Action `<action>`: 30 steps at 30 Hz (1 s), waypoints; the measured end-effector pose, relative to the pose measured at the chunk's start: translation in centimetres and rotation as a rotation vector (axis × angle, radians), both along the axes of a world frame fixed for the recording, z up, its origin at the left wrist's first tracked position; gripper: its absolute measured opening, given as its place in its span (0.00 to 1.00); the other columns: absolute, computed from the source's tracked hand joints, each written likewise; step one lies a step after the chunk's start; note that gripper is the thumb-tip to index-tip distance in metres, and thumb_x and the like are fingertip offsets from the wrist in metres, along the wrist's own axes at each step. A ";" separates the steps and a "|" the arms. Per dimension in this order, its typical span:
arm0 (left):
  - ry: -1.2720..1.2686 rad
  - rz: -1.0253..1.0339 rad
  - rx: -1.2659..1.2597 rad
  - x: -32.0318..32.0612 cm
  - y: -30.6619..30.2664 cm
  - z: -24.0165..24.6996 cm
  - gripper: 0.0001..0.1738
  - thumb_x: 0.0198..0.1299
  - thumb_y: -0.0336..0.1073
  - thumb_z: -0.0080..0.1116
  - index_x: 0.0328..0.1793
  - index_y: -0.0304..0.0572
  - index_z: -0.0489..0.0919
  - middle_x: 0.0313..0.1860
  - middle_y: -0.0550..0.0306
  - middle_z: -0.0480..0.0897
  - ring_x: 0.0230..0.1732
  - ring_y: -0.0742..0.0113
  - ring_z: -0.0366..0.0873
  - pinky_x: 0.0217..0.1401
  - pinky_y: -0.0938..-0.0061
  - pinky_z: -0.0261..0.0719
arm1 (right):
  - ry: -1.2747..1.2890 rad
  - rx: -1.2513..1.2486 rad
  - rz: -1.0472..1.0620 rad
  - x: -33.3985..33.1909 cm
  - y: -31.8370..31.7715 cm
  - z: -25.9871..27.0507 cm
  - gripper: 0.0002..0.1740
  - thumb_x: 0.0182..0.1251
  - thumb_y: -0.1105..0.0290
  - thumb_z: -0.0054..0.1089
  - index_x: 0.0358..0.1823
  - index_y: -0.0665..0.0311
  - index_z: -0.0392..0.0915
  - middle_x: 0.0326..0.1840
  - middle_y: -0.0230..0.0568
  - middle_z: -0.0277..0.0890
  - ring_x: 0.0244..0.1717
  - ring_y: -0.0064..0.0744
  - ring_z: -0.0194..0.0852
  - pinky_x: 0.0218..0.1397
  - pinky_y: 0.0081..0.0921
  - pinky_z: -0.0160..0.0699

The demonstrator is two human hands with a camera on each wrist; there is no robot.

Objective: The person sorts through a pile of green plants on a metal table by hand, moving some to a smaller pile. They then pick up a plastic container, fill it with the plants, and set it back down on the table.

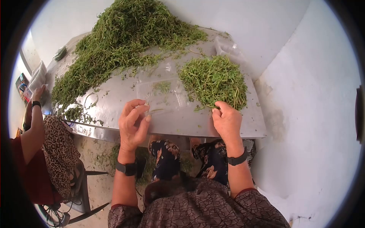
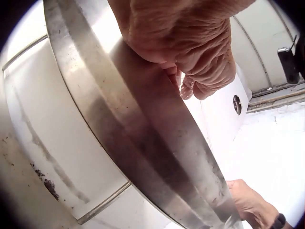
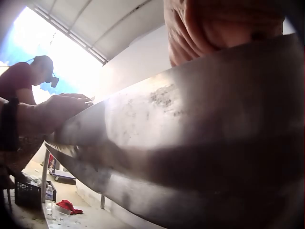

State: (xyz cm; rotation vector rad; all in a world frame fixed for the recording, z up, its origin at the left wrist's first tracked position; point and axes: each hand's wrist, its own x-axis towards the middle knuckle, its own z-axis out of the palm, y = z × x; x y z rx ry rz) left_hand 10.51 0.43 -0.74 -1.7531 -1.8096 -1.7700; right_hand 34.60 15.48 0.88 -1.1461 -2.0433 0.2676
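My right hand is at the near edge of a small heap of green leafy stems, its thumb and curled index finger pinching green stems there. Left of it, my left hand hovers over the table's front edge, fingers loosely bent and thumb apart from them. A small pale bit shows by its fingertips. Just beyond that hand lies a clear plastic tray with a few green scraps. One loose stem lies beside the fingertips. In both wrist views the metal table rim hides most of the fingers' work.
A large mound of the same greens covers the back and left of the metal table. Clear plastic packaging stands at the back right, near the white wall. Another person's arm reaches in at the left.
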 end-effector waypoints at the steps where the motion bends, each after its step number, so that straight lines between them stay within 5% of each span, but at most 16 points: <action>1: -0.001 0.002 -0.001 0.0 0.0 0.1 0.13 0.55 0.28 0.60 0.48 0.35 0.82 0.53 0.50 0.79 0.31 0.72 0.75 0.34 0.79 0.75 | -0.036 0.067 0.010 0.0 0.2 -0.1 0.05 0.59 0.71 0.62 0.35 0.64 0.83 0.31 0.48 0.82 0.32 0.51 0.81 0.35 0.40 0.78; 9: -0.036 -0.017 0.004 0.1 0.0 0.0 0.12 0.55 0.28 0.60 0.46 0.35 0.82 0.53 0.50 0.79 0.32 0.73 0.75 0.35 0.79 0.76 | -0.002 0.166 0.093 -0.1 0.9 -0.9 0.02 0.58 0.75 0.59 0.29 0.65 0.78 0.26 0.47 0.80 0.26 0.52 0.78 0.28 0.39 0.75; 12: -0.044 -0.021 -0.002 0.2 -0.1 0.1 0.12 0.55 0.28 0.60 0.46 0.35 0.82 0.53 0.50 0.79 0.32 0.72 0.76 0.35 0.78 0.76 | 0.163 0.100 0.109 -0.2 0.8 -0.6 0.01 0.58 0.77 0.60 0.30 0.65 0.79 0.22 0.45 0.77 0.20 0.43 0.74 0.25 0.32 0.72; 14: -0.036 -0.020 0.030 0.2 0.1 0.1 0.12 0.53 0.25 0.61 0.45 0.36 0.83 0.52 0.50 0.79 0.31 0.72 0.77 0.34 0.79 0.77 | 0.297 -0.043 0.136 -0.5 0.5 0.6 0.01 0.61 0.78 0.61 0.32 0.67 0.80 0.19 0.37 0.74 0.17 0.25 0.67 0.23 0.24 0.67; 18: -0.037 -0.024 0.058 0.2 0.2 0.1 0.13 0.50 0.22 0.62 0.44 0.36 0.83 0.51 0.50 0.80 0.30 0.71 0.79 0.33 0.79 0.79 | 0.416 -0.076 0.253 -2.1 -0.7 3.7 0.02 0.65 0.79 0.60 0.35 0.70 0.81 0.20 0.27 0.71 0.21 0.11 0.61 0.24 0.17 0.61; 30: -0.085 -0.041 0.021 0.3 0.0 0.2 0.12 0.53 0.25 0.61 0.46 0.36 0.83 0.52 0.50 0.80 0.34 0.70 0.78 0.37 0.78 0.78 | 0.612 -0.245 0.617 -8.7 -3.6 7.8 0.03 0.66 0.78 0.61 0.37 0.70 0.80 0.24 0.25 0.72 0.24 0.09 0.61 0.25 0.14 0.61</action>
